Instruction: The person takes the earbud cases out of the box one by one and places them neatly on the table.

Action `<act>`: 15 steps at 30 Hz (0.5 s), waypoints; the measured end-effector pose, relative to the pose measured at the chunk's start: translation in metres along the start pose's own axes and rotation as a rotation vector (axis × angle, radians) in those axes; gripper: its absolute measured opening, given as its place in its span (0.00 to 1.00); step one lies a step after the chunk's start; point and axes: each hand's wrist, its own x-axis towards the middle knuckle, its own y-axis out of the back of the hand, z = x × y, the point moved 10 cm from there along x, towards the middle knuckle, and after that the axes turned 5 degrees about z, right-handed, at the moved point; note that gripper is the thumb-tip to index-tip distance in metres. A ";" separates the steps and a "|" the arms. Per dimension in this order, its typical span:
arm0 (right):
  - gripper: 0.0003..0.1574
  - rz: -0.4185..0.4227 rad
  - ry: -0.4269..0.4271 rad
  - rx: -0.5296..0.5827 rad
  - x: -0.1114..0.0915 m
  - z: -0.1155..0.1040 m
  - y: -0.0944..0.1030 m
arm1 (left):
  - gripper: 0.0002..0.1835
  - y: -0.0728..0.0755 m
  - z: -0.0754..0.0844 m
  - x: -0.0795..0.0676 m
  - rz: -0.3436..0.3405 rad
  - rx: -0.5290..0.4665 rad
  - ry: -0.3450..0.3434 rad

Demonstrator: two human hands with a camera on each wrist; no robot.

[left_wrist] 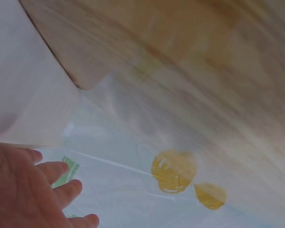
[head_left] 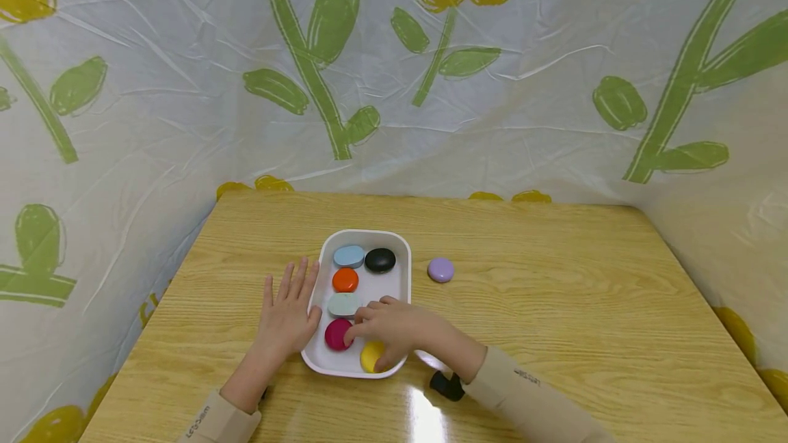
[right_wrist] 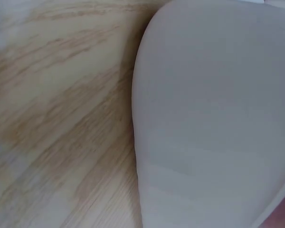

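Observation:
A white tray (head_left: 394, 286) holds several smooth, rounded pieces. Straight, spread fingers of my left hand (head_left: 286, 323) lie along the tray's left rim; in the left wrist view that hand (left_wrist: 28, 190) appears low in the corner. Over the tray's near right part, my right hand (head_left: 394, 325) reaches in with bent, parted fingers. Its index finger is at the crimson round piece (head_left: 336, 335), and its thumb is at the yellow round piece (head_left: 371, 355). Just beyond lies a pale green oval piece (head_left: 343, 305). The right wrist view shows the tray's outer wall (right_wrist: 209, 114), with no fingers visible.
Farther back in the tray are an orange round piece (head_left: 345, 280), a light blue oval (head_left: 349, 256) and a black oval (head_left: 380, 260). A purple round piece (head_left: 440, 269) lies on the wooden table (head_left: 542, 292), right of the tray. Flower-printed sheeting (head_left: 523, 122) surrounds the table.

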 end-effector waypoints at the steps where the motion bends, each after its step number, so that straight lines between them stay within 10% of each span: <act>1: 0.31 -0.007 0.002 -0.001 0.000 -0.001 -0.001 | 0.35 0.000 0.000 0.000 0.000 -0.003 0.000; 15: 0.30 -0.067 -0.003 -0.055 0.004 -0.004 -0.010 | 0.36 0.001 0.001 0.000 -0.003 -0.008 0.000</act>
